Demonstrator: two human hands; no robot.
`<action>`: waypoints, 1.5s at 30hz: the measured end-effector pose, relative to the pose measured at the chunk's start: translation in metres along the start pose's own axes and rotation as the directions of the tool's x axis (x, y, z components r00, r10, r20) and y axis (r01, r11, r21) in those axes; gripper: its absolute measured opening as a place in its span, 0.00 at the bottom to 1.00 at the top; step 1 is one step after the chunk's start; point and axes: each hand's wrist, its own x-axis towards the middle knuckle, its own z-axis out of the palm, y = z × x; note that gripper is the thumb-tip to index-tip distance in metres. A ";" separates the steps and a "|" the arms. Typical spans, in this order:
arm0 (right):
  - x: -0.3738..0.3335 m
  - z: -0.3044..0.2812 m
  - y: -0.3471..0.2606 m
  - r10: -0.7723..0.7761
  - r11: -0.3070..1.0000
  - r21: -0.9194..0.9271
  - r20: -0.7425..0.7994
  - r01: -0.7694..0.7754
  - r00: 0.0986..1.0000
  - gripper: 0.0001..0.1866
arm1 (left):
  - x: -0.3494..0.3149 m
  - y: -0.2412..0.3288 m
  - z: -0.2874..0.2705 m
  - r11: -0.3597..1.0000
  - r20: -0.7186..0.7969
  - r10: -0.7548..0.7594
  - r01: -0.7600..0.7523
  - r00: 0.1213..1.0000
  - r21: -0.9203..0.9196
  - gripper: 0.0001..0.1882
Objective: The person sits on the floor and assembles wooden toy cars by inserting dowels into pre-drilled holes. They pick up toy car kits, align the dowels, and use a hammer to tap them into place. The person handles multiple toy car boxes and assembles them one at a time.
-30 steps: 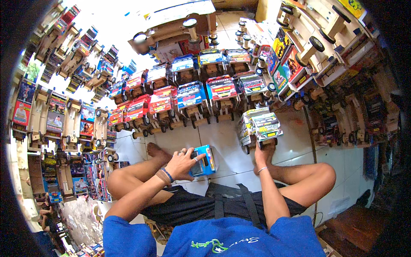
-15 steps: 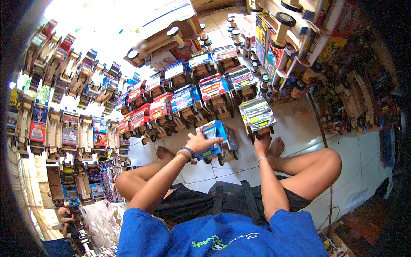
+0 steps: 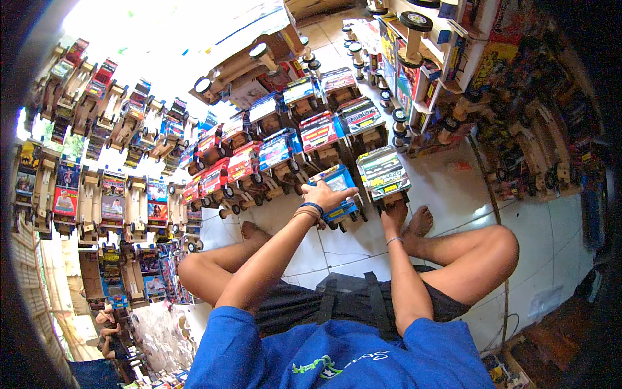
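A blue wooden toy truck (image 3: 337,176) stands on the tiled floor in front of me. My left hand (image 3: 324,196) lies over it from above, thumb pointing right and fingers curled round its body. Just to the right is a white toy truck with green and yellow graphics (image 3: 382,172), its front lined up behind a darker truck. At its near end my right hand (image 3: 394,219) grips low down; the truck hides most of those fingers. Rows of colourful toy trucks, among them a red one (image 3: 321,131) and another blue one (image 3: 278,149), are parked just beyond.
Stacked toy trucks (image 3: 113,198) fill the left side. More trucks with big black wheels (image 3: 414,23) are piled at the upper right. My bare feet (image 3: 420,222) and crossed legs frame the white tiles (image 3: 295,259). Another person (image 3: 107,324) is partly visible at lower left.
My left hand has pushed the blue truck forward and a little right, nearer the parked row. My right hand and the white-green truck have hardly shifted; the view has turned slightly.
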 end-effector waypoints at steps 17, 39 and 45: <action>-0.006 0.013 0.012 0.064 0.997 0.042 0.024 -0.065 0.998 0.16 | -0.023 -0.009 -0.008 0.992 0.069 0.104 -0.108 0.992 0.058 0.77; -0.003 0.013 0.010 0.037 0.999 -0.018 0.002 -0.037 0.999 0.18 | 0.015 0.004 0.002 0.995 -0.016 0.102 -0.102 0.995 0.011 0.76; -0.005 0.016 0.018 0.034 0.997 -0.076 0.006 -0.033 0.999 0.16 | 0.016 0.007 -0.008 0.990 -0.061 0.137 -0.139 0.989 -0.024 0.74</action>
